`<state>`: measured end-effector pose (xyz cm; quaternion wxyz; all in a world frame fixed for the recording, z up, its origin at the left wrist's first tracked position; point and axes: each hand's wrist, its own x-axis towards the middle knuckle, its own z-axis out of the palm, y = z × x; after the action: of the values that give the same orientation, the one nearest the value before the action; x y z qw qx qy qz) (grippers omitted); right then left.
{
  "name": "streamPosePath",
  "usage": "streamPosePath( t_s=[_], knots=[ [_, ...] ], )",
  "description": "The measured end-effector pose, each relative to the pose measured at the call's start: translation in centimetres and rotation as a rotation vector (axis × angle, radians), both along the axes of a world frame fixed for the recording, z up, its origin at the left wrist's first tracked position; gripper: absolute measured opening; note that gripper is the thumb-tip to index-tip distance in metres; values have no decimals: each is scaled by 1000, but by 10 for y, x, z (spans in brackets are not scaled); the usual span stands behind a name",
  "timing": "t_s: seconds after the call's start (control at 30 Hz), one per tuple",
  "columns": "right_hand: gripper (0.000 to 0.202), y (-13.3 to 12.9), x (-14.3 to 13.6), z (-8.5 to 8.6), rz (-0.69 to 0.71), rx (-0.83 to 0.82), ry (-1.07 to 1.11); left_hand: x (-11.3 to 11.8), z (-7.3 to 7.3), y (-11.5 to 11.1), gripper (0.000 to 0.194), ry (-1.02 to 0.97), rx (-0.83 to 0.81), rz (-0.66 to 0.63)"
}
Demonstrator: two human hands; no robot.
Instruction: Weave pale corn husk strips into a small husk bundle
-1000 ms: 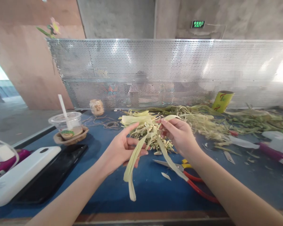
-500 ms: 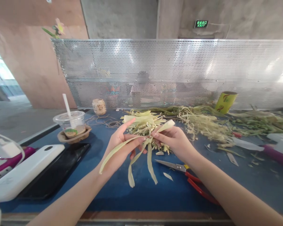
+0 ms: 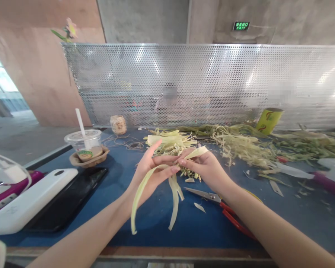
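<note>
Between my hands are pale green, flat plant strips that look like dried leaf or husk. One long strip [image 3: 139, 193] curves down over the fingers of my left hand [image 3: 153, 167], whose thumb and fingers pinch it while the index finger points up. Another strip [image 3: 174, 204] hangs below the fingertips. My right hand [image 3: 202, 163] is closed on a strip end [image 3: 197, 152] that sticks out above its fingers. The fingertips of both hands meet, hiding the point where the strips join. Just behind lies a pile of cut strips [image 3: 170, 139].
Red-handled scissors [image 3: 208, 194] lie under my right forearm. Shredded fibres [image 3: 237, 143] and a yellow-green can [image 3: 269, 121] are at the back right. On the left are a lidded cup [image 3: 85, 143], a black phone [image 3: 69, 201] and a white power bank [image 3: 36, 199]. A perforated metal screen [image 3: 156, 59] stands behind.
The long strip at my left hand has swung down and hangs lower. The hanging strips under the fingers have shifted closer together. My hands remain at nearly the same place.
</note>
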<state>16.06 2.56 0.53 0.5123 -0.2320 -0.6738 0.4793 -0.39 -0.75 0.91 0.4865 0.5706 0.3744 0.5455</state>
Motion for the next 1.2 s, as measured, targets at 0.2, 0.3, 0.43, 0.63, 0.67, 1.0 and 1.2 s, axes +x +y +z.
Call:
streamPosePath(
  t_s=[0.2, 0.3, 0.43, 0.63, 0.67, 1.0, 1.2],
  knots=[
    [6, 0, 4, 3, -9, 33, 36, 3, -1, -1, 93, -18, 21, 19],
    [7, 1, 5, 4, -137, 9, 105, 3, -1, -2, 94, 2, 6, 46],
    [10, 0, 2, 4, -161, -29, 130, 4, -1, -2, 90, -59, -43, 44],
    [11, -3, 2, 5, -179, 11, 80, 7, 0, -1, 98, -50, -162, -10],
    [12, -3, 2, 6, -188, 23, 67, 8, 1, -1, 96, -33, -161, -4],
    [38, -8, 2, 4, 36, -72, -324, 4, 7, -3, 103, 71, -126, 26],
    [22, -5, 6, 2, -5, -52, -407, 3, 3, -3, 106, 140, -121, 31]
  ],
)
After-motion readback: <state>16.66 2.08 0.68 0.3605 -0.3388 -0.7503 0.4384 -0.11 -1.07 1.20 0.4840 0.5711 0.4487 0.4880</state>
